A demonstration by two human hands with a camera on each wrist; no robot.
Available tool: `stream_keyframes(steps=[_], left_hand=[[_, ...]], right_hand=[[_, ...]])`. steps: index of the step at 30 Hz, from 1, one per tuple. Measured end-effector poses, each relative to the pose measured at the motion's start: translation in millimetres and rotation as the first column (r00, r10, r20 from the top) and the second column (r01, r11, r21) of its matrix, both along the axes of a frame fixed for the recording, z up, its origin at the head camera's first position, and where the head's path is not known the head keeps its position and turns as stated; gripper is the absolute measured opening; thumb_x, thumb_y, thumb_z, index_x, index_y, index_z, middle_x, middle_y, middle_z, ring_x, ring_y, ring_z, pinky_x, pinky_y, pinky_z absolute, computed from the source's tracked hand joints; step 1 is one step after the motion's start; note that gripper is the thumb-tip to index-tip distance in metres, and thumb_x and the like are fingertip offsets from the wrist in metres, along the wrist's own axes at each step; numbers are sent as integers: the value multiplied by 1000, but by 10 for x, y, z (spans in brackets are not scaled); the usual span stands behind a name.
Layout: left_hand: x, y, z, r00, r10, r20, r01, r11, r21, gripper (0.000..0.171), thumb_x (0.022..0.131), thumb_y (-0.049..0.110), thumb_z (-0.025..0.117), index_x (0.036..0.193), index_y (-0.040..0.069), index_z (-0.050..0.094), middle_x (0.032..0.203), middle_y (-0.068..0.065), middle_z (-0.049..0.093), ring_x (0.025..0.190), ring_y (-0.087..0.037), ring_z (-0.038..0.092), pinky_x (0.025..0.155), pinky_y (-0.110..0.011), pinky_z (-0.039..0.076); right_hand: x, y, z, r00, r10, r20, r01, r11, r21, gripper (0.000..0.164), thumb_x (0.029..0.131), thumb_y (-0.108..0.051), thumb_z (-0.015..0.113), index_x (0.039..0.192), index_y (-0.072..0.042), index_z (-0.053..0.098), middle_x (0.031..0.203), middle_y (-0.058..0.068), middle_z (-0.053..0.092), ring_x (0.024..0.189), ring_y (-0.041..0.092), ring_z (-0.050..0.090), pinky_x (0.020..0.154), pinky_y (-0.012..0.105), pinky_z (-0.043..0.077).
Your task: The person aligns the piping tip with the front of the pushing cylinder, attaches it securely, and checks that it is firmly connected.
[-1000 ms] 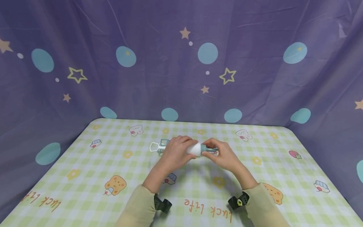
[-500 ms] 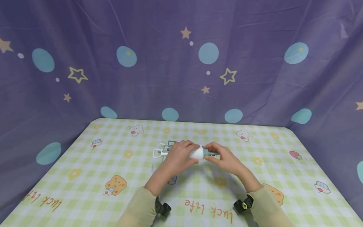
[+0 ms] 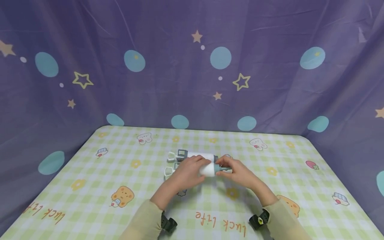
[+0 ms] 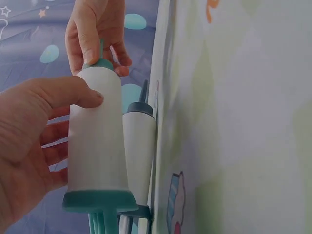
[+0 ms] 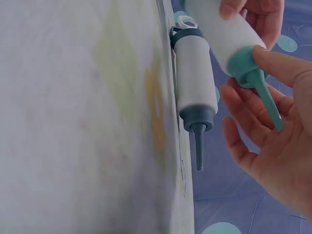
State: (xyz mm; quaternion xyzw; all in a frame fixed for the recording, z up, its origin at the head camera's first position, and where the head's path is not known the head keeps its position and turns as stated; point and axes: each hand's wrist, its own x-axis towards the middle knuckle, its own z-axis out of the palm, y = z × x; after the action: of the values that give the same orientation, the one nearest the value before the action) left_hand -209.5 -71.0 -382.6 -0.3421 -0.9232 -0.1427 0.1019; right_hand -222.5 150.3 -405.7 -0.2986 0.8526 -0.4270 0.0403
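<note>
My left hand (image 3: 186, 171) grips the white barrel of a large plastic syringe with green ends (image 3: 207, 170); in the left wrist view its thumb lies along the barrel (image 4: 97, 141). At the nozzle end, my right hand (image 3: 238, 170) pinches the green cap, its thumb showing in the right wrist view on the cap's edge (image 5: 243, 63). The green nozzle (image 5: 265, 100) points into the right palm. Just behind lies a second syringe with dark blue-grey ends (image 3: 199, 155), parallel to the first. Both white ring handles point left; the left hand hides part of the green syringe.
A green-and-white checked cloth (image 3: 135, 186) printed with cartoon bears, flowers and lettering covers the table. Behind the table's far edge hangs a purple curtain (image 3: 168, 83) with stars and blue dots. A black wrist camera (image 3: 168, 224) sits at each cuff.
Both hands have brought the green-ended syringe a little toward the person and slightly right. The blue-grey syringe behind it, mostly hidden before, now shows along its barrel.
</note>
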Motion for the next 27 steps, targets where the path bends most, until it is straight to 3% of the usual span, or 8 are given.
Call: stream_keyframes(steps=[8, 20, 27], left_hand=[[-28, 27, -68, 999, -46, 23, 47, 999, -17, 42, 75, 17, 71, 116, 16, 62, 107, -1, 61, 91, -16, 58, 77, -27, 48], [-57, 42, -122, 992, -77, 100, 82, 995, -50, 46, 72, 14, 73, 116, 19, 63, 105, 1, 63, 91, -13, 57, 78, -25, 47], [-56, 58, -132, 992, -74, 106, 84, 992, -92, 45, 73, 16, 73, 117, 16, 63, 106, -1, 62, 92, -15, 58, 78, -26, 47]], right_hand=[[4, 2, 11, 1000, 17, 12, -18, 993, 116, 28, 83, -30, 66, 106, -16, 58, 99, -4, 60, 87, 10, 56, 76, 27, 48], [-24, -43, -14, 999, 30, -20, -24, 967, 252, 23, 78, -23, 71, 97, -15, 61, 89, -7, 61, 80, 11, 58, 71, 28, 48], [-37, -49, -25, 999, 49, 3, -48, 963, 267, 23, 77, -20, 73, 95, -15, 60, 88, -5, 61, 79, 12, 59, 71, 26, 49]])
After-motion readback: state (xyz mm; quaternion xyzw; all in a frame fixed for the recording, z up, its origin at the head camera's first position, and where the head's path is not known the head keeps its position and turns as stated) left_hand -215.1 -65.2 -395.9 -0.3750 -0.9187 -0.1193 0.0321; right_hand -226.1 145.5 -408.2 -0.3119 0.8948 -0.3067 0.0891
